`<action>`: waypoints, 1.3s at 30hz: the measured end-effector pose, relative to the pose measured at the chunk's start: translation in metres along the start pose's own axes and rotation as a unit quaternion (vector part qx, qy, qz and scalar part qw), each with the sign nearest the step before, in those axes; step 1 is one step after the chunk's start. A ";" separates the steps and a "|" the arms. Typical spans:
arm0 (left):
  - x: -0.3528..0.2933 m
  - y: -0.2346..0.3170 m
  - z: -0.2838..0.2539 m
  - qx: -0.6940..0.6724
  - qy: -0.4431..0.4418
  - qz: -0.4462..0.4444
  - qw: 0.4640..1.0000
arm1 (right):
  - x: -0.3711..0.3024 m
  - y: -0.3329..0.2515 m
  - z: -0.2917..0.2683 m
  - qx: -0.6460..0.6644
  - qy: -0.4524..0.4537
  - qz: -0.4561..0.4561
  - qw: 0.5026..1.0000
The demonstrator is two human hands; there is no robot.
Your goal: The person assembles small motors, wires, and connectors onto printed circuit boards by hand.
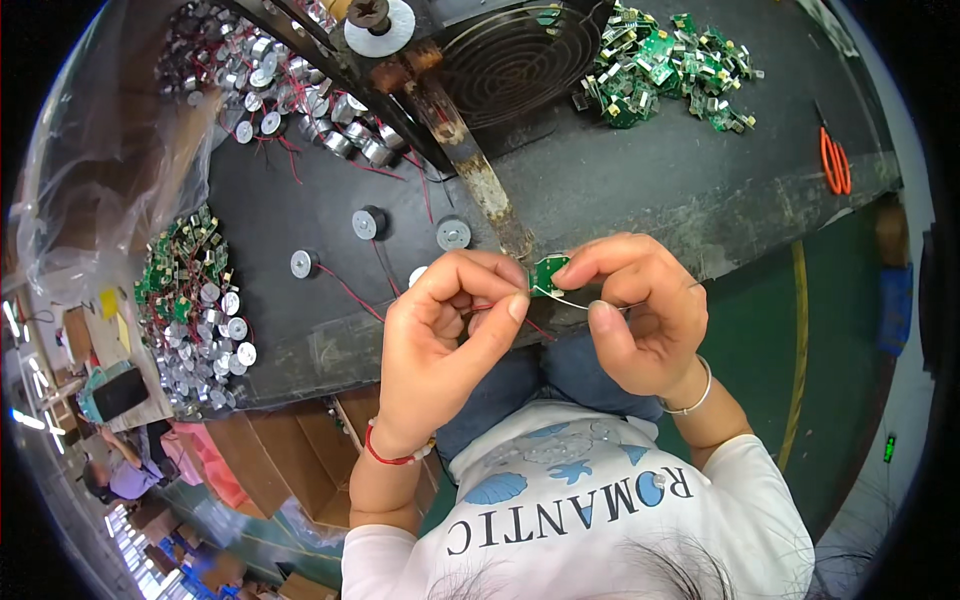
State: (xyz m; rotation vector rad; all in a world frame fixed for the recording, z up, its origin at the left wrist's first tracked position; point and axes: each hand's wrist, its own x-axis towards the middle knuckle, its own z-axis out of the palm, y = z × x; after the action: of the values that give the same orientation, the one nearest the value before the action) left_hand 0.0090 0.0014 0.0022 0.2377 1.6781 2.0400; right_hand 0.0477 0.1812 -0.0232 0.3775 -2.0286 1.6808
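Close in front of me, a small green circuit board [548,272] is held just below the tip of a rusty metal bar [478,175], which looks like a fixed soldering iron. My left hand [440,335] is closed in a pinch at the board's left edge, with thin red wire [483,308] between its fingers. My right hand [650,315] touches the board with its index finger. A thin silvery wire [565,301], likely solder, runs from the board into this hand's closed fingers. Small round motors [453,233] with red leads lie nearby; one is partly hidden behind my left hand.
Loose motors [345,130] are heaped at the back left, green boards [665,65] at the back right. Boards joined to motors [195,310] pile up at the left edge. Orange-handled scissors [835,163] lie far right. A round fan grille [520,60] stands behind the bar.
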 end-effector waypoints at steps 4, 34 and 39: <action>0.001 -0.011 0.003 -0.016 0.023 0.059 0.998 | -0.001 0.001 0.004 -0.019 0.006 -0.020 1.000; -0.034 0.063 -0.144 0.737 0.402 0.215 0.498 | -0.037 -0.005 -0.013 -0.202 -0.015 -0.002 0.979; -0.015 0.005 -0.124 0.679 0.172 0.218 0.680 | -0.043 -0.009 0.001 -0.052 -0.026 0.033 0.998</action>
State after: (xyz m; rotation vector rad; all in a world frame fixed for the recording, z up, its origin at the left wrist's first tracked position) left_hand -0.0324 -0.1143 -0.0189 0.8060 3.3279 0.5559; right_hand 0.0885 0.1743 -0.0383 0.3248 -2.1783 1.6102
